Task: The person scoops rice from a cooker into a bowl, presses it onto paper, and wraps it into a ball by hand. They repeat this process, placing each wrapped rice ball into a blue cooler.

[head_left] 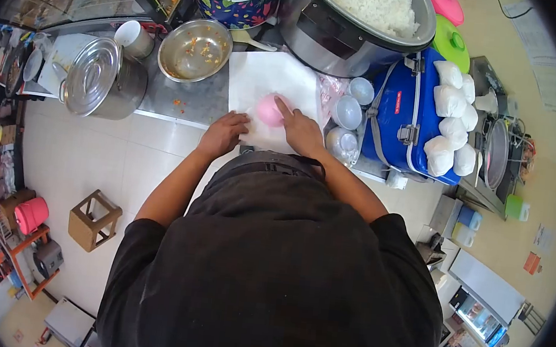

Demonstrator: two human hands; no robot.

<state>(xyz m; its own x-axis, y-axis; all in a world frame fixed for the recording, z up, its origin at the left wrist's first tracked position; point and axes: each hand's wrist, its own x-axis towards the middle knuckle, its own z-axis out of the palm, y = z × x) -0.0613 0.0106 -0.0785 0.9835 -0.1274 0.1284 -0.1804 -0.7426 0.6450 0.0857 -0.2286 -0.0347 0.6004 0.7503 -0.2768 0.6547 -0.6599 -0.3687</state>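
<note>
On the steel counter lies a sheet of white paper (250,77). A pink bowl (270,110), rounded side apparently up, sits near its front edge. My right hand (301,129) rests on the bowl's right side, with the index finger stretched over it. At the paper's front left corner, my left hand (226,132) touches the edge, its fingers bent together over the paper. Whether a paper edge is pinched there is hard to make out.
Left are a lidded steel pot (99,83), a white cup (134,38) and a steel bowl (195,50) with food bits. Behind stands a large rice cooker (351,40). Small bowls (347,112) and a blue cooler (398,111) topped with white bags (450,101) stand right.
</note>
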